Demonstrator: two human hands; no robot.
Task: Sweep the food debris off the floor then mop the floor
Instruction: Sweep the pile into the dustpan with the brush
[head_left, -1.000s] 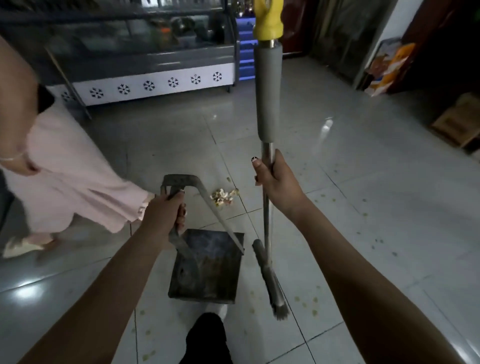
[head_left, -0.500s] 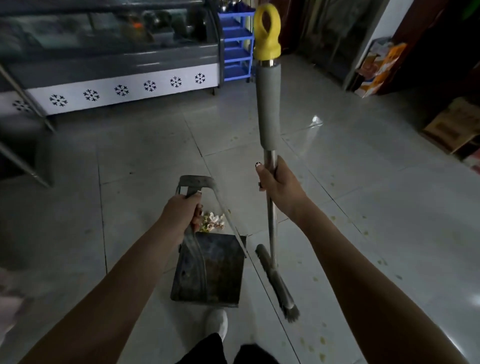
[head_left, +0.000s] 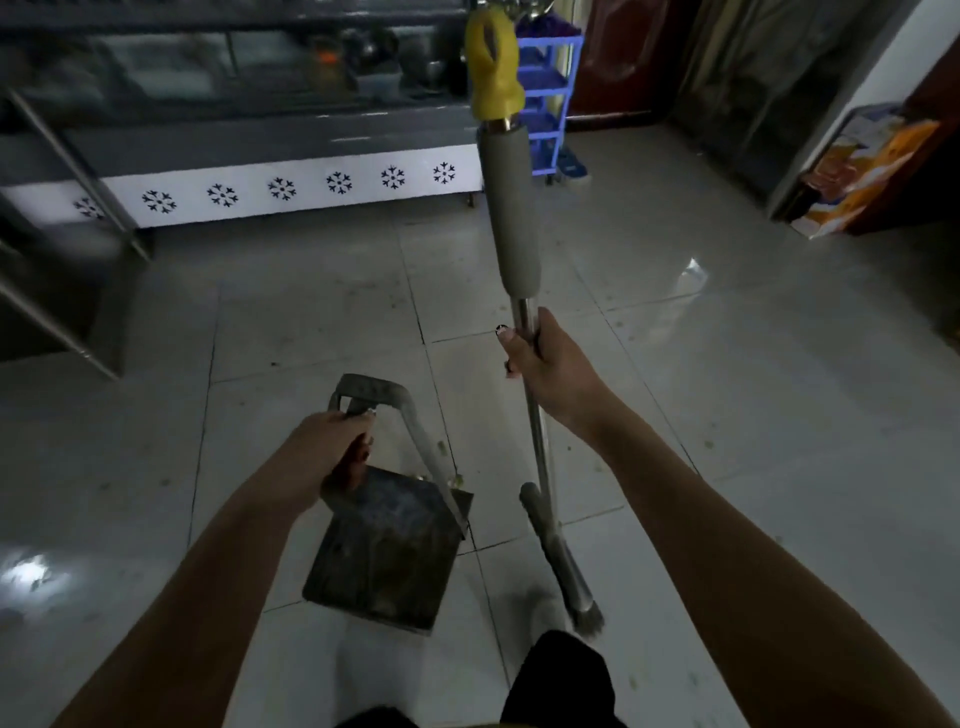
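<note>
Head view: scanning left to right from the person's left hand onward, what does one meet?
Left hand → dustpan → broom, gripped by the right hand → orange printed cartons leaning at the right wall.

Dark, scuffed metal dustpan (head_left: 384, 551) with bent-bar handle — just to its right, the steel-poled, yellow-capped broom (head_left: 511, 208) stands nearly upright.

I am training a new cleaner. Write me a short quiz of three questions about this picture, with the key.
1. True or false: the left hand grips the handle of the dustpan.
2. Where does the right hand hold the broom? A) the bare metal pole B) the grey foam sleeve C) the yellow cap
3. Fill in: the broom head lies on the ___ side of the dustpan.
Key: 1 true; 2 A; 3 right.
</note>
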